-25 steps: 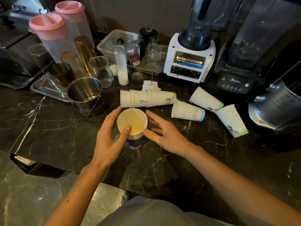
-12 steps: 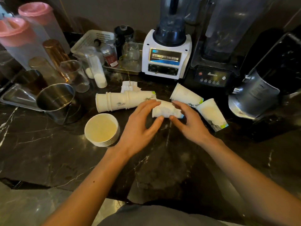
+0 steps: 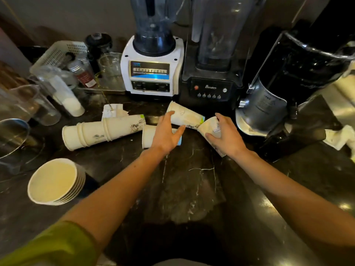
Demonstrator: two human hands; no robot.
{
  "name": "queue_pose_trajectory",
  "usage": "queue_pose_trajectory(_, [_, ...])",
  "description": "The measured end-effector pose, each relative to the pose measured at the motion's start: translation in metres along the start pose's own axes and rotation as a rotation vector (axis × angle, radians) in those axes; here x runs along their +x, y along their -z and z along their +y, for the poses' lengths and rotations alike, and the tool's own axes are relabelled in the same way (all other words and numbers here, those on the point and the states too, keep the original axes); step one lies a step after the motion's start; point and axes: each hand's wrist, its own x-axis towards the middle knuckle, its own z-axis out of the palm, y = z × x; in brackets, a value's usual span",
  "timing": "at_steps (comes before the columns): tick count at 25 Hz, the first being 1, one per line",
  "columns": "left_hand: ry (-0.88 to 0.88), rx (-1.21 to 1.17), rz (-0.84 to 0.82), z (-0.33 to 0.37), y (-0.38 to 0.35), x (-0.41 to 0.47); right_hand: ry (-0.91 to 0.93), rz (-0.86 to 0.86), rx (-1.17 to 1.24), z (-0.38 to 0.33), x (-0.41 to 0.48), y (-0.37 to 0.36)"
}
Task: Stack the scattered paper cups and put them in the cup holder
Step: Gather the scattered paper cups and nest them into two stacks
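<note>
I look down at a dark marble counter (image 3: 182,189) with pale veins, both my bare forearms reaching forward over it. My left hand (image 3: 165,134) is spread open, fingers splayed, hovering across two white paper cups that lie on their sides: one with a blue base edge (image 3: 148,136) sits under my palm, and one with a green base edge (image 3: 189,118) lies just beyond my fingertips, my thumb and forefinger on either side of its wall without closing on it. My right hand (image 3: 225,138) is curled over a third white paper cup (image 3: 210,126) lying tilted on the counter — fingers wrapped across its side, rim pointing toward the green-edged cup and nearly touching it.

To the left of my left hand, a nested row of white paper cups (image 3: 101,131) lies on its side, its open end facing left. Nearer to me at the far left, an upright stack of white paper cups (image 3: 54,182) stands with its cream interior showing — well apart from both hands.

Behind the cups stand a white blender base with a blue display (image 3: 151,72) and a black blender (image 3: 211,81) beside it.
</note>
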Motion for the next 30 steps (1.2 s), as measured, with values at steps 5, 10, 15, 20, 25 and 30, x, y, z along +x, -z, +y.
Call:
queue_pose_trajectory(5, [0.133,0.108,-0.009,0.004,-0.004,0.065,-0.118,-0.079,-0.033,0.010,0.015,-0.008])
queue_pose_trajectory(10, [0.275,0.100,-0.084,-0.003,-0.006,0.086,-0.170,-0.139,-0.011,0.015,0.016,-0.017])
queue_pose_trajectory(15, [0.229,0.022,-0.029,-0.013,-0.003,0.088,-0.153,-0.108,0.052,0.016,0.010,-0.011])
queue_pose_trajectory(20, [0.093,-0.071,-0.006,0.004,0.017,0.063,-0.111,0.000,0.152,0.014,-0.015,0.001])
queue_pose_trajectory(25, [-0.118,-0.100,0.077,0.024,0.036,0.013,-0.051,0.096,0.217,0.006,-0.053,0.010])
queue_pose_trajectory(30, [-0.152,-0.173,0.162,0.023,0.061,-0.038,-0.049,0.124,0.268,-0.009,-0.093,0.010])
